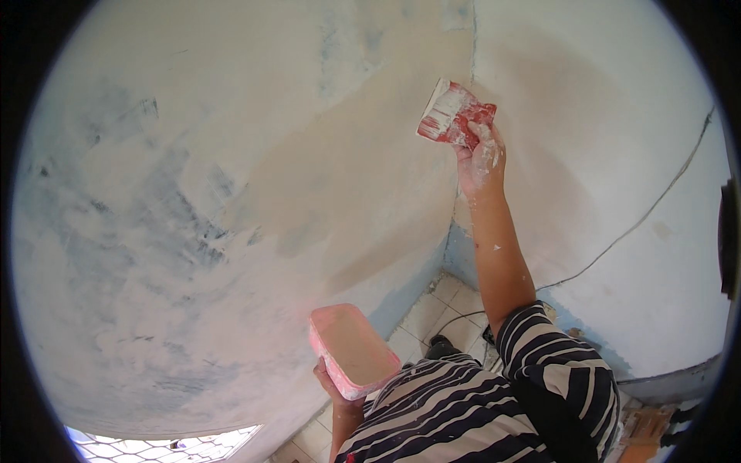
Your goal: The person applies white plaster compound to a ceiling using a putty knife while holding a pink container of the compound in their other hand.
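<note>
My right hand (480, 158) is raised near the corner of the two walls, its fingers closed on a red putty knife (455, 112) smeared with white paste. Low at the centre, my left hand (335, 383) grips a pink rectangular tub (350, 346) holding a smooth beige paste, its outside streaked with white. The left wall (123, 231) is patchy white, beige and grey-blue, with rough smears. The right wall (617, 139) is off-white with a blue band low down.
A tiled floor (446, 310) lies below, beside my dark shoe (438, 343). A cable (641, 220) runs diagonally across the right wall. A grilled window (162, 444) is at lower left. Wooden items (644, 428) lie at lower right. A dark object (726, 239) is at the right edge.
</note>
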`<state>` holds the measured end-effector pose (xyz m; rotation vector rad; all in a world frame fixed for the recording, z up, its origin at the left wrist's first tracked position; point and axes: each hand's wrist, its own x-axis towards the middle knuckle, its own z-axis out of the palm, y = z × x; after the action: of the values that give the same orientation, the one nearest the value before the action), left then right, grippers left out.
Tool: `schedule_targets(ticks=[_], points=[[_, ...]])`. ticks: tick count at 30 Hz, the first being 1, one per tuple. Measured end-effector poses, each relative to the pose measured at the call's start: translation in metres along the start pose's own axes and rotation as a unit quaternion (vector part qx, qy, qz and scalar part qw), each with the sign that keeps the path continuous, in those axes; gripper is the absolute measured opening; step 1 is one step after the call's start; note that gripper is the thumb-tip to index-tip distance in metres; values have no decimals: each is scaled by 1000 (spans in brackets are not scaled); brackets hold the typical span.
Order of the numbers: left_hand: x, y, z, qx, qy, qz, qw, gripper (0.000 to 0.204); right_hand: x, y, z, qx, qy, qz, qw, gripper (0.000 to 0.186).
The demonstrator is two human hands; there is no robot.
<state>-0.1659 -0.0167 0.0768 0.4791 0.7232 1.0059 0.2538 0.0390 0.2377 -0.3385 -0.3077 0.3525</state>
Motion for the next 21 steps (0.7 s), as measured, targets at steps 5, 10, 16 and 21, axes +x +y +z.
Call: schedule_targets(ticks=[5,10,16,21], points=[[-2,0,-3,12,-15,10,1000,60,-22,-1,0,-68,2,47,997,34],[-5,6,12,-4,-21,-6,1000,59,-18,-9,-37,-108,-146,132,974,38],[4,4,-2,-7,-20,-18,1000,59,-27,-51,-14,-243,-311,102,913,70],[5,2,13,-27,-28,-33,999,59,-2,-85,-1,-216,-370,148,891,74]])
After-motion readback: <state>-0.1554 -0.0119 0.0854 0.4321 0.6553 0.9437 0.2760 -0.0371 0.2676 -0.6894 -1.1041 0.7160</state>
